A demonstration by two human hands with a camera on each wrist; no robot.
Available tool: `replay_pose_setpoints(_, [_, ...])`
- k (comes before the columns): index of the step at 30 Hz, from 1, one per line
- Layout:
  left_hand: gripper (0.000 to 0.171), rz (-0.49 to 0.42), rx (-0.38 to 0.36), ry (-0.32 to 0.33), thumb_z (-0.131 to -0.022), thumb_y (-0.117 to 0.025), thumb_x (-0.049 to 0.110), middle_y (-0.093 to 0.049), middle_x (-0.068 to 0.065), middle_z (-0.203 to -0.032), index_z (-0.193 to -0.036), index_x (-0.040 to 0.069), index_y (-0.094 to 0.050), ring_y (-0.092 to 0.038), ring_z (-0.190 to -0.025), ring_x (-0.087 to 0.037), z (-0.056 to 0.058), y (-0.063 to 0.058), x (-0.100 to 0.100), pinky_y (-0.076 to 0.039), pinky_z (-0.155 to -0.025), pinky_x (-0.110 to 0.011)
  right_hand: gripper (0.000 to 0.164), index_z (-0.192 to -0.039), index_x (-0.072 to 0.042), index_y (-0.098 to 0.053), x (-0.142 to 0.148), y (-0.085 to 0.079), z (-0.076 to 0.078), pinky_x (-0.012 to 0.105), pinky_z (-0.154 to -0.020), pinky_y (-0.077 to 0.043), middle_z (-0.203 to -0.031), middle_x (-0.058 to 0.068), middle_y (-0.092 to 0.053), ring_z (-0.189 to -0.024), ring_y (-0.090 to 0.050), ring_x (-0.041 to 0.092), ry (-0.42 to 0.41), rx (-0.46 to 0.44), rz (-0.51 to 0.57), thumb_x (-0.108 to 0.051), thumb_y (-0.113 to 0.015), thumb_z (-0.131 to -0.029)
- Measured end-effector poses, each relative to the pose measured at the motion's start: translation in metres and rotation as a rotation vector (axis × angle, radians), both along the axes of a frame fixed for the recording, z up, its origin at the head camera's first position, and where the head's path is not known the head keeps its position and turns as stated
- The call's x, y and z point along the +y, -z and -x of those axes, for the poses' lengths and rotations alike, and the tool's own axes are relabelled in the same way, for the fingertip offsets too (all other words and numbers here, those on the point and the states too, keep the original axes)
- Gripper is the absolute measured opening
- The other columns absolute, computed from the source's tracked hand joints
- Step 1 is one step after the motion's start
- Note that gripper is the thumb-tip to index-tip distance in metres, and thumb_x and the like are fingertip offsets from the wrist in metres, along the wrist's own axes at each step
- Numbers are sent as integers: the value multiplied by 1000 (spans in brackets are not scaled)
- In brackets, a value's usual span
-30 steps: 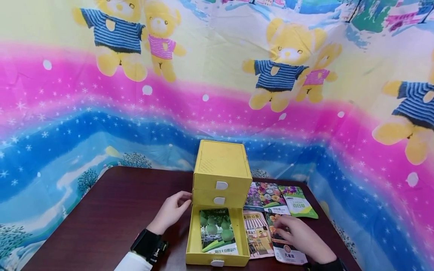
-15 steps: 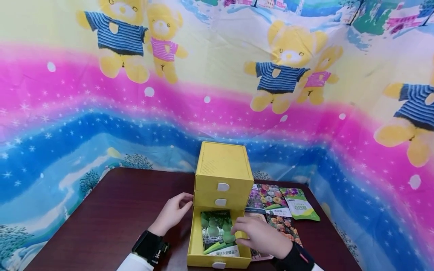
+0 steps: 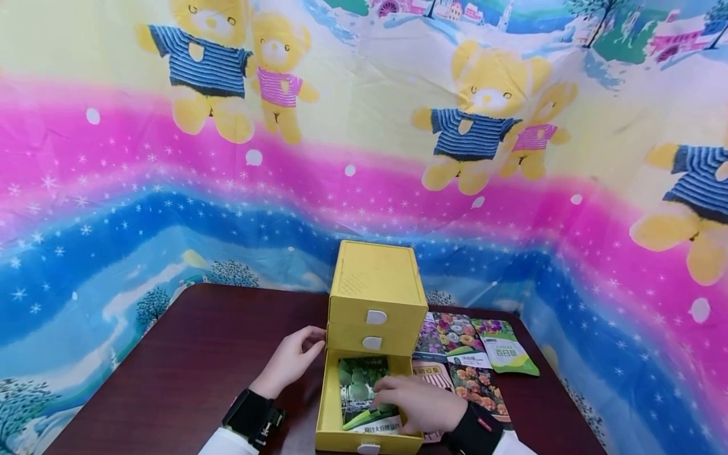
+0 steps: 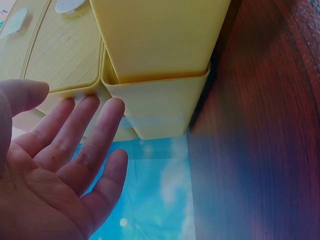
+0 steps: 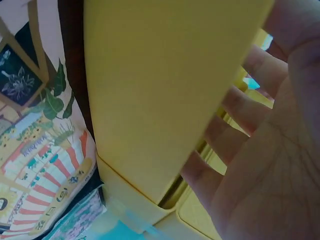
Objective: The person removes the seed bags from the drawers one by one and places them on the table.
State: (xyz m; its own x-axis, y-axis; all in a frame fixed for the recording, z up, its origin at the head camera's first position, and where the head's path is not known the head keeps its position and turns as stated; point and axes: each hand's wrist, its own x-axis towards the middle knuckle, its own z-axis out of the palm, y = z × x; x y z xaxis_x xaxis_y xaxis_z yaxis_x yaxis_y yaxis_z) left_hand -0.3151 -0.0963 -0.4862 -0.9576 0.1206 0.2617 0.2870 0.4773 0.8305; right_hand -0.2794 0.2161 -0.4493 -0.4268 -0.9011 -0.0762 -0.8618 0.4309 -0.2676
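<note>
A yellow drawer box [image 3: 378, 268] stands on the table, its bottom drawer [image 3: 328, 414] pulled out. Inside that drawer lies a green seed packet [image 3: 355, 382] picturing gourds. My right hand [image 3: 426, 404] reaches over the drawer's right wall, its fingers over the packet; in the right wrist view the wall [image 5: 165, 90] hides the fingertips and the palm holds nothing. With fingers loosely extended, my left hand [image 3: 288, 361] has its fingertips right at the box's left side; the left wrist view shows that palm [image 4: 55, 185] bare.
Right of the box lie several seed packets: a striped-awning one [image 3: 435, 374], an orange-flower one [image 3: 480, 392], a mixed-flower one [image 3: 459, 338], a purple one [image 3: 430, 338] and a green-white one [image 3: 506, 351]. A patterned cloth [image 3: 364, 151] hangs behind the dark table [image 3: 227, 354].
My right hand has moved left from the orange-flower packet into the pulled-out drawer, over the green packet. My left hand stays at the box's side. The head view has shifted slightly.
</note>
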Motion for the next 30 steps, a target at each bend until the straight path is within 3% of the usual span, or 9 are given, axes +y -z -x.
replay_pose_setpoints(7, [21, 10, -5, -5, -101, -65, 18, -71, 3, -113, -121, 19, -69, -61, -85, -9, 0, -1, 0, -49, -71, -28, 53, -141, -26, -56, -1, 10, 5, 33, -102, -50, -149, 7, -51, -133, -54, 21, -25, 15, -24, -20, -76, -93])
replay_pose_setpoints(18, [21, 2, -3, 2, -101, -65, 18, -71, 1, -113, -122, 18, -69, -60, -81, -8, 1, -2, 0, -47, -68, -27, 52, -143, -32, -54, -1, 18, 6, 40, -103, -50, -154, 4, -46, -133, -55, 22, 13, 33, -86, -19, -72, -96])
replay_pose_setpoints(25, [21, -1, 1, -4, -101, -65, 17, -71, 2, -112, -121, 18, -70, -60, -81, -8, 1, -2, 0, -48, -68, -27, 50, -142, -29, -57, 0, 14, 5, 31, -97, -53, -152, 4, -50, -128, -59, 16, 10, 0, -79, -11, -69, -97])
replay_pose_setpoints(30, [20, -7, -4, -7, -101, -65, 16, -72, 2, -111, -120, 17, -70, -61, -83, -9, 1, -2, 1, -48, -69, -28, 47, -136, -26, -62, 1, 15, 7, 19, -82, -52, -135, -3, -63, -107, -64, 4, 45, -27, -6, -4, -67, -94])
